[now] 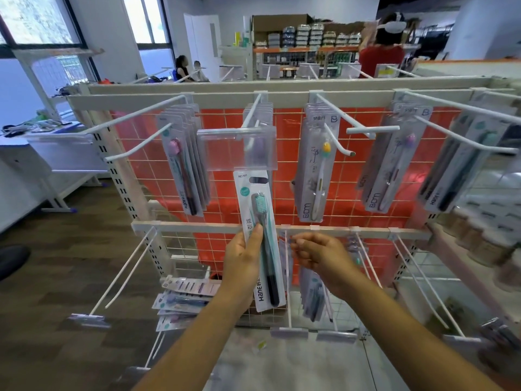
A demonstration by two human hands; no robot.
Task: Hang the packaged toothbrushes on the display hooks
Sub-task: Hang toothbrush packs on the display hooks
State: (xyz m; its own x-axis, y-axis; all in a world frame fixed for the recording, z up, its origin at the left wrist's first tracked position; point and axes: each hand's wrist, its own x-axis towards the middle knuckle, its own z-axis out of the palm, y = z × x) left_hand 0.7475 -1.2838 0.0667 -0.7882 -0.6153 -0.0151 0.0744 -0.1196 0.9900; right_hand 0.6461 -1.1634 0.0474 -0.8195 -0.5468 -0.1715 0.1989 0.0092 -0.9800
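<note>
Our left hand (242, 266) grips the packaged toothbrush (259, 221) upright at centre frame. Our right hand (321, 258) curls beside it; whether it holds anything, we cannot tell. The pack's slot may snag the clear tag holder (236, 148) and miss the hook (251, 117) above.

Both bare forearms reached up and forward from the lower edge of the view, converging towards the middle. The left forearm (194, 342) rose from the lower left, its wrist nearly straight. The left hand (242, 266) was raised palm inward and gripped a packaged toothbrush (255, 198) by its lower half, thumb laid up the front of the pack and fingers hidden behind it. The right forearm (400, 328) came in from the lower right. The right hand (321, 255) sat just beside the left at about the same height, back upward, its fingers (298, 244) loosely curled and pointing left; whether the blurred fingertips pinched anything could not be told.
</note>
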